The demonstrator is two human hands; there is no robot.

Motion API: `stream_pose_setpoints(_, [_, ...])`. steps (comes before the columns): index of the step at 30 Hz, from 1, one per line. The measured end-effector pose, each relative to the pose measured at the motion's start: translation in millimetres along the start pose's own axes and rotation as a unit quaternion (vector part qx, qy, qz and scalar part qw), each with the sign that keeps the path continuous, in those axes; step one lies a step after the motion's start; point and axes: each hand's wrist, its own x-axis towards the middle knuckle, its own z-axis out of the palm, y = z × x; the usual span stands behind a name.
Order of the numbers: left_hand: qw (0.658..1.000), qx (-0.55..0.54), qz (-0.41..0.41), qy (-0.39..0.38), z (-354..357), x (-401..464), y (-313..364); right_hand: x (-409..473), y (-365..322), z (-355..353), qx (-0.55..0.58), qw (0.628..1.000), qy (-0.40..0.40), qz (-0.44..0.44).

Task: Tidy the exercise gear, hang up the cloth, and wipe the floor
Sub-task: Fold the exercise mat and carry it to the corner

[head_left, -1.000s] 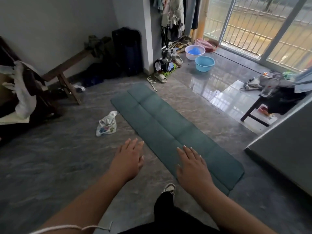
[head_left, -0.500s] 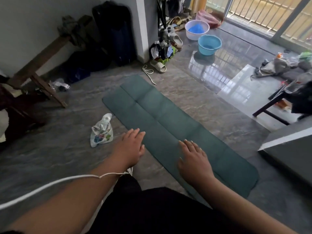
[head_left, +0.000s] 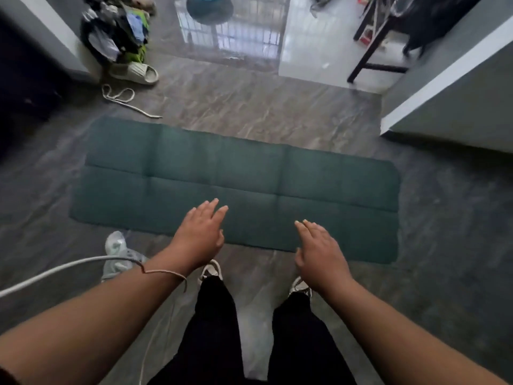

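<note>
Below, a green mat (head_left: 236, 187) lies flat across the grey floor (head_left: 249, 107), just ahead of the person's shoes. The left hand (head_left: 198, 237) and right hand (head_left: 319, 254) reach over its near edge, fingers spread, holding nothing. A crumpled cloth (head_left: 118, 254) lies beside the left forearm.

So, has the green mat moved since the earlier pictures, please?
No: the green mat still ends just short of the white cord; only the camera swung.

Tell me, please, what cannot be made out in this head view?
- Cloth: partly behind the left forearm; its print is unreadable.
- Basin: cut off by the top edge.
- Pile by the wall: blurred, items indistinguishable.
- Left hand and right hand: open over the mat; contact unclear.
</note>
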Motion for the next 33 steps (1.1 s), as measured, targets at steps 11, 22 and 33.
stream_pose_setpoints(11, [0.983,0.081,0.152,-0.06,315,177,-76,200,93,313,-0.032,0.998,-0.06,-0.017])
stream_pose_setpoints(22, [0.948,0.197,0.206,-0.14,547,319,-137,337,194,557,-0.179,0.966,-0.101,-0.159])
stream_pose_setpoints(33, [0.943,0.166,0.245,-0.152,535,329,-128,344,194,553,-0.24,0.944,-0.109,-0.2])
